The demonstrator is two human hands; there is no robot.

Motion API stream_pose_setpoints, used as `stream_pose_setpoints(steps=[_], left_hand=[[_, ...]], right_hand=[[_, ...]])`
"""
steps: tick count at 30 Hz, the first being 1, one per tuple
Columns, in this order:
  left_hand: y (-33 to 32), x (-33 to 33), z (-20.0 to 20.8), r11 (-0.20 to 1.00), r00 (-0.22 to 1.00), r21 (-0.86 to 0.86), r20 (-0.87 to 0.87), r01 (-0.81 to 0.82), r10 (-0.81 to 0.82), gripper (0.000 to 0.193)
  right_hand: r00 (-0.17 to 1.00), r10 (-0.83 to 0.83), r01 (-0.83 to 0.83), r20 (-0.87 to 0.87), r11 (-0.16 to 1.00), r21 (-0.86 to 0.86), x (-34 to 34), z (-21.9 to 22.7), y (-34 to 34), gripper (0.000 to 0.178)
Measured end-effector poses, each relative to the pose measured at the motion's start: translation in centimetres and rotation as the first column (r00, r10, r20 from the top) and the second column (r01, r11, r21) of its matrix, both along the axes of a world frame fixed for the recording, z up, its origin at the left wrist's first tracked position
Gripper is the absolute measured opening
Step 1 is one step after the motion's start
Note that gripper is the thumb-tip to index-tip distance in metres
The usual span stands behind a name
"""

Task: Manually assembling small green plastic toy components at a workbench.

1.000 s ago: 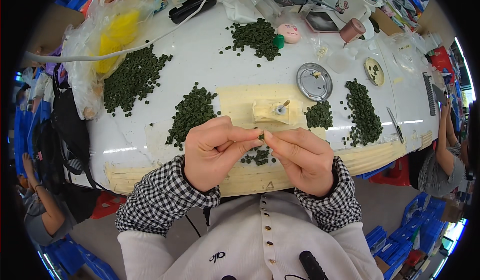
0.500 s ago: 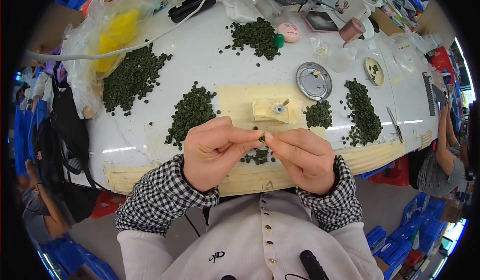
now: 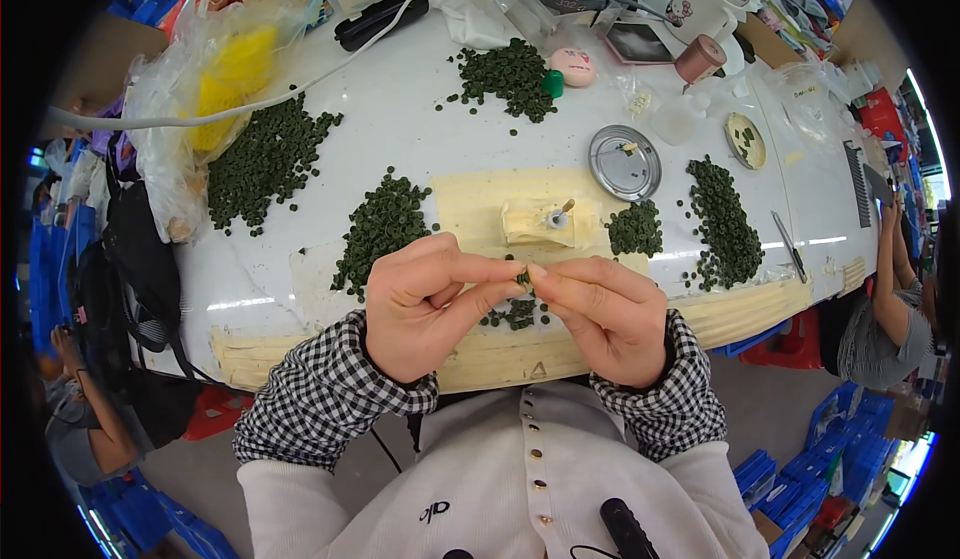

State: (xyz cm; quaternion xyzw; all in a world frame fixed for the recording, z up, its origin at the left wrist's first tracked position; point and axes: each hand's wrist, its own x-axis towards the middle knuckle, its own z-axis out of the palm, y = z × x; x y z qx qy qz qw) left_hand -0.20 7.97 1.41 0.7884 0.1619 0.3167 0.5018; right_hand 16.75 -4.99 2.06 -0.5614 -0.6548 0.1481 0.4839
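At the near edge of the table, a small dark green piece (image 3: 523, 278) is pinched between the fingertips of both hands. My left hand (image 3: 415, 304) grips it from the left with thumb and forefinger. From the right, the thumb and forefinger of my right hand (image 3: 612, 314) meet it. The fingertips cover most of the piece, so its exact kind does not show. Just beyond the hands stands a tape-covered block (image 3: 535, 223) with a short peg on top. A few loose green pieces (image 3: 518, 315) lie below the fingertips, partly hidden by the hands.
Heaps of small green discs lie left (image 3: 385, 229), far left (image 3: 265, 159), at the back (image 3: 510, 74) and right (image 3: 722, 224). A round metal tin (image 3: 625, 163) and tweezers (image 3: 789, 246) are on the right. A white cable (image 3: 290, 92) crosses the back left. Other people sit at both sides.
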Motion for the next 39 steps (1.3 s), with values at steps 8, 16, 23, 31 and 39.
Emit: stream_pose_setpoints(steps=[8,16,23,31,39], left_hand=[[0.0,0.0,0.1,1.0,1.0,-0.012,0.009,0.004,-0.003,0.023],[0.9,0.2,1.0,0.987,0.951,-0.042,-0.264,0.156,-0.161,0.017],[1.4,-0.1,0.1,0.974,0.898,0.101,-0.418,0.201,-0.142,0.012],[1.7,-0.3,0.5,0.968,0.853,0.092,-0.497,0.233,-0.158,0.012],[1.8,-0.3,0.8,0.976,0.849,0.054,-0.505,0.21,-0.155,0.014]], right_hand=[[1.0,0.009,-0.009,-0.01,1.0,0.004,0.0,0.0,0.0,0.037],[0.954,-0.298,0.3,0.034,0.948,-0.106,2.4,2.0,-1.7,0.017],[0.921,-0.215,0.331,0.326,0.873,-0.358,4.3,1.6,-5.5,0.015],[0.913,-0.353,0.407,0.204,0.759,-0.509,4.6,2.1,-7.5,0.035],[0.951,-0.276,0.307,0.136,0.821,-0.481,3.8,0.5,-6.1,0.03]])
